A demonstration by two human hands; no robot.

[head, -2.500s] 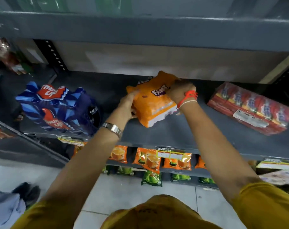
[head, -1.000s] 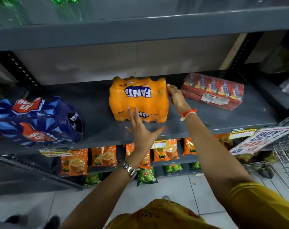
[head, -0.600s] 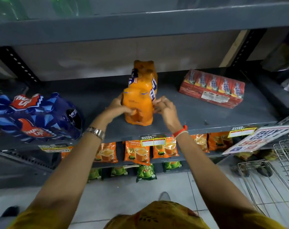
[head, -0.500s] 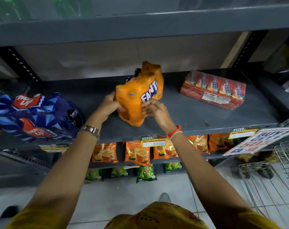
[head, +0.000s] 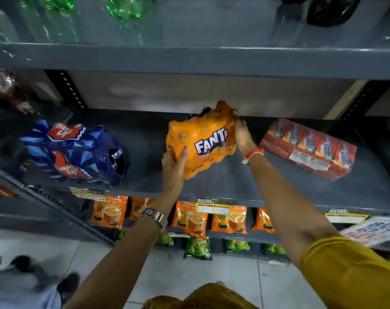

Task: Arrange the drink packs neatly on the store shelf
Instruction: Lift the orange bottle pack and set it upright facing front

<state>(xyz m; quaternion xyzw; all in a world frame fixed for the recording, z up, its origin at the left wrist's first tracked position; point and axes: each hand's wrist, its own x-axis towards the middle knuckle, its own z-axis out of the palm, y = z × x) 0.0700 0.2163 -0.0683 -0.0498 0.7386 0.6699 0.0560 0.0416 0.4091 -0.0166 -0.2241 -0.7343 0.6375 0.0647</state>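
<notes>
Both hands grip the Fanta pack (head: 203, 141) — left hand (head: 175, 162) at near-left corner, right hand (head: 242, 134) at far-right end; pack tilted, long axis diagonal to shelf (head: 234, 188) edge

"FANTA" on the orange pack (head: 202, 142); "Thums Up" logos on the blue pack (head: 74, 152).

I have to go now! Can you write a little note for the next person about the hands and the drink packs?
Left hand grips the orange Fanta pack at its lower left corner; right hand holds its right side. The pack is tilted, mid-shelf.
Blue Thums Up pack lies crooked on the left; red carton pack lies angled on the right.
Done: all three on the shelf.
Left: set Fanta down, square up all three.
</notes>
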